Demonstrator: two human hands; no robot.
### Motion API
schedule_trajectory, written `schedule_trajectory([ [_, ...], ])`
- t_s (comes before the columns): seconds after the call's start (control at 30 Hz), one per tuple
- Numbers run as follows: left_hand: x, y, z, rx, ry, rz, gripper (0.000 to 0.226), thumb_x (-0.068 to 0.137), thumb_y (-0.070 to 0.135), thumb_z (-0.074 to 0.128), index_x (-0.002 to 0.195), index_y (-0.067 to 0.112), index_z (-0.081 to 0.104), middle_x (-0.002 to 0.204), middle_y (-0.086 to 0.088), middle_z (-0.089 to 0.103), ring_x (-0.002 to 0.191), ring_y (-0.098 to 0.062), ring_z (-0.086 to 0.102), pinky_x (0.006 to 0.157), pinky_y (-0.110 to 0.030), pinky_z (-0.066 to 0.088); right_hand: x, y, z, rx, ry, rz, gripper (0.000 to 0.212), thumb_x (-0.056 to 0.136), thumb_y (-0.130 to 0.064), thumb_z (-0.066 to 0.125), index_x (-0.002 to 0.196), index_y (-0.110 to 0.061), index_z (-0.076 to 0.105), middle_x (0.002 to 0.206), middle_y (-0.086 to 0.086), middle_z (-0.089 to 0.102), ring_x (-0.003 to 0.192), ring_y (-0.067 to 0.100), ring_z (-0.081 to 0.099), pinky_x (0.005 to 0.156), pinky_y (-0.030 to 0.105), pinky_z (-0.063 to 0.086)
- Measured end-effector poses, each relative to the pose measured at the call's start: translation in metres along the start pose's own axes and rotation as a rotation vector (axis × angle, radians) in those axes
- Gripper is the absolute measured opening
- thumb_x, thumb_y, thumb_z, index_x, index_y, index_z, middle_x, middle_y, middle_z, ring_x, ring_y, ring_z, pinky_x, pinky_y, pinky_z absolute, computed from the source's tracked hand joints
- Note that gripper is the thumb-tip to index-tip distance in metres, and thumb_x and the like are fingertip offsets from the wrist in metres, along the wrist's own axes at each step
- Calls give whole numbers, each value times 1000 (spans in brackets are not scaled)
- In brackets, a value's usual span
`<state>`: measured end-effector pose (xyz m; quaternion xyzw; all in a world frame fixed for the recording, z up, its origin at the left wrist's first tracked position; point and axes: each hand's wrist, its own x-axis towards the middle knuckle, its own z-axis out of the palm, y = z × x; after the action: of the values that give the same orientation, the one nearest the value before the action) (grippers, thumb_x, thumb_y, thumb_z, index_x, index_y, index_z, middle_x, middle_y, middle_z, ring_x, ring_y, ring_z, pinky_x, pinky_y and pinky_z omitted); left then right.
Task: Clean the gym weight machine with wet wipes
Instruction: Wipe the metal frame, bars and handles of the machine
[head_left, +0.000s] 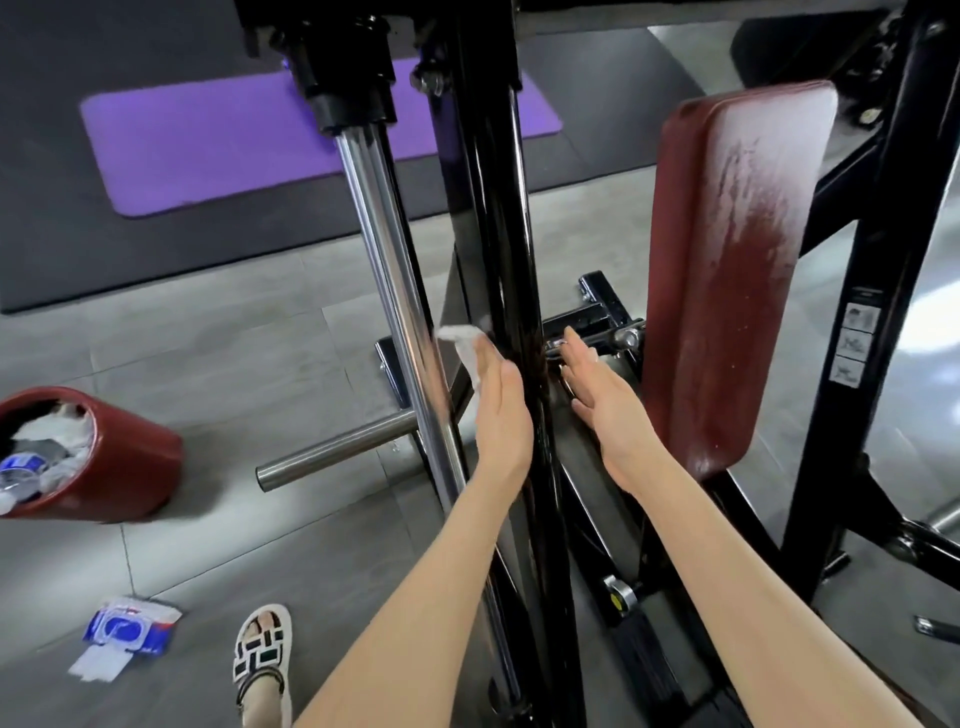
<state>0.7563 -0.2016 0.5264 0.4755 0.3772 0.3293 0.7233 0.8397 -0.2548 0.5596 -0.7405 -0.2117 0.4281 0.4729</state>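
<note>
The left hand (501, 410), fingers (485, 358) straight, presses the wet wipe (460, 343) at 9 o'clock of the black post (511, 249), close beside the chrome rod (395, 260); the right hand (608, 410) is open at 3 o'clock. The stickers (857, 343) are unreadable.

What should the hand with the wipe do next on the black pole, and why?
Probably slide the left hand and its wet wipe up the black pole: straight fingers press the wipe to its side, and much pole shows above. The right hand is open on the other side.
</note>
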Motion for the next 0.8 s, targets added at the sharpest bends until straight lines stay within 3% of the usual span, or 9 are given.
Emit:
schedule_trajectory([
  [0.03,5,-7,-2,5,12,28,46,104,31,20,135,57,-4,132,52,-3,133,20,-5,116,-26,-2,-1,3,-1,10,15,-5,42,101,-42,28,142,-37,33,148,-18,33,136,1,29,115,30,20],
  [0.13,-13,-37,-5,-35,-30,-102,41,105,22,22,139,43,17,136,44,24,130,19,21,115,-23,18,-6,14,0,51,41,29,41,100,-41,31,141,-37,35,148,-16,34,136,1,30,117,34,19],
  [0.23,-54,-75,-10,9,-89,-310,49,104,23,23,144,35,-3,140,30,-6,142,1,-3,119,-30,1,-17,28,2,82,68,73,35,99,-43,34,133,-43,42,143,-18,40,135,2,32,117,36,19],
  [0.3,-59,-76,-10,0,-114,-390,49,103,33,23,145,38,-1,141,31,-4,142,-1,-2,118,-31,0,-29,37,2,99,68,86,27,96,-49,36,119,-51,50,132,-23,48,133,4,35,117,36,20],
  [0.43,-26,-49,-9,-74,-38,-335,46,101,40,22,146,40,11,149,21,13,135,5,10,110,-25,8,-47,56,-4,109,104,114,46,83,-65,40,125,-47,47,140,-11,45,130,7,40,116,40,23],
  [0.5,-14,-44,-9,0,-3,-250,50,102,35,22,146,42,2,154,20,4,138,9,4,109,-23,7,-49,63,-6,114,121,138,37,95,-51,35,130,-44,45,142,-7,45,130,8,41,116,39,23],
  [0.6,-32,-55,-7,81,-74,-240,56,103,28,25,142,47,-12,142,39,6,118,33,14,107,-20,11,-54,71,-7,133,139,178,39,100,-39,34,138,-32,42,143,-3,45,130,9,42,115,35,25],
  [0.67,-53,-70,-9,101,-129,-292,56,103,26,27,138,51,-9,151,28,-1,135,12,9,116,-27,7,-61,74,-3,185,141,182,40,101,-34,35,140,-26,40,142,-3,45,130,9,41,114,30,26],
  [0.8,-66,-78,-19,59,-171,-490,59,99,21,35,150,29,5,156,8,2,144,-13,6,114,-29,10,-73,90,8,211,225,225,38,98,-29,44,136,-23,46,124,-6,56,123,10,48,110,31,32],
])
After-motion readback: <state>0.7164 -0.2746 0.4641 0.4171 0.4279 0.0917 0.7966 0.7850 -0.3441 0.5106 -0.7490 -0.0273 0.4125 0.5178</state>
